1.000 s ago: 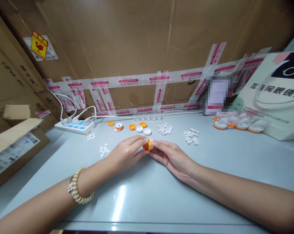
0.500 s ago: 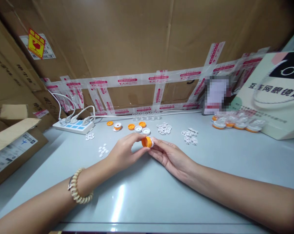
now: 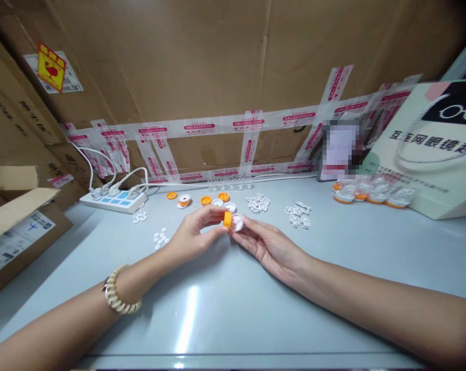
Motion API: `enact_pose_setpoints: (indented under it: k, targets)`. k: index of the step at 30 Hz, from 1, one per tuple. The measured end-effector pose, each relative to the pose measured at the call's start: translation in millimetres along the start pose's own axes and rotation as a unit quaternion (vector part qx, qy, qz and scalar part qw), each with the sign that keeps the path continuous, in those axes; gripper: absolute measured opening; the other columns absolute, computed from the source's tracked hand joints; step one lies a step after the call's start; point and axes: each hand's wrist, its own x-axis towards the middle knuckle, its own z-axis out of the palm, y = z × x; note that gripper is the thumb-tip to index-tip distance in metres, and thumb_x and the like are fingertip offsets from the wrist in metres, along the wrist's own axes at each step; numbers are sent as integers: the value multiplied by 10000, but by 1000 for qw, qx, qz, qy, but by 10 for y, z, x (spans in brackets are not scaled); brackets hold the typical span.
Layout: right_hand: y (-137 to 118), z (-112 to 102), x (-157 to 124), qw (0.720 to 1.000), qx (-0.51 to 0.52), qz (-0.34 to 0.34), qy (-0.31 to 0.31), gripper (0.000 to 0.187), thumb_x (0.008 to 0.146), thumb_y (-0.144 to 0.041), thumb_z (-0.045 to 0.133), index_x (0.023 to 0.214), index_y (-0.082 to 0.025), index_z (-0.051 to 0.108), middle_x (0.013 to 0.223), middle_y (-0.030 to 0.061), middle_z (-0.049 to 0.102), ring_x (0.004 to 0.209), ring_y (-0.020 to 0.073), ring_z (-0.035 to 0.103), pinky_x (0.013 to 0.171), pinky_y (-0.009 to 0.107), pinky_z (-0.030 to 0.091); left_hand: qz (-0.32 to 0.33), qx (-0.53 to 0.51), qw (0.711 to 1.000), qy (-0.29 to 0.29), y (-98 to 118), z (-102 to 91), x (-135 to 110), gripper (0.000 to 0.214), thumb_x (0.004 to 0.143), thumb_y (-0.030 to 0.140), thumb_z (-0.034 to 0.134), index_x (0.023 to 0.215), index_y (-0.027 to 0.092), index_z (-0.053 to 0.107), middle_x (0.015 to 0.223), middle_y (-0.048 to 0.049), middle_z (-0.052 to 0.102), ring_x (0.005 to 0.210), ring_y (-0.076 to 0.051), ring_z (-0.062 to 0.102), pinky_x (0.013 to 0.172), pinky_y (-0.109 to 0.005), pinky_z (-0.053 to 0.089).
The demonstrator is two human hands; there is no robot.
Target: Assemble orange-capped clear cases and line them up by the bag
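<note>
My left hand (image 3: 192,234) pinches a small orange cap (image 3: 227,219) between thumb and fingers above the grey table (image 3: 233,309). My right hand (image 3: 269,245) meets it from the right, fingertips holding a clear round piece (image 3: 237,222) against the orange cap. Just behind the hands lie loose orange caps (image 3: 207,200) and white caps (image 3: 230,206). Small white discs (image 3: 160,239) are scattered to the left of my left hand.
White gear-like parts (image 3: 258,204) and another pile of them (image 3: 298,215) lie at the back. A power strip (image 3: 113,201) with cables sits back left, an open cardboard box (image 3: 16,226) far left. Assembled orange-and-clear pieces (image 3: 368,193) stand before a printed bag (image 3: 430,149). Taped cardboard walls the back.
The orange cap has turned on edge between my fingers and a clear piece now shows on its right side. Both hands shifted slightly left and back.
</note>
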Motion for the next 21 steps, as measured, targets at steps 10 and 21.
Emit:
enact_pose_setpoints:
  k: [10, 21]
  targets:
    - [-6, -2, -2, 1000, -2, -3, 6, 83, 734, -183, 651, 766, -112, 678, 812, 58, 689, 784, 119, 649, 812, 221, 529, -43, -120, 992, -12, -56, -23, 40, 274, 764, 130, 582, 1034, 144, 536, 1130, -115, 612, 1052, -192, 589, 943, -355, 459]
    - [-13, 24, -24, 1000, -16, 0, 22, 92, 694, -178, 689, 751, -112, 661, 813, 58, 686, 794, 117, 648, 821, 216, 522, -54, -92, 994, -6, -33, 4, 41, 269, 749, 118, 600, 1011, 141, 546, 1126, -123, 611, 1020, -199, 603, 910, -372, 480]
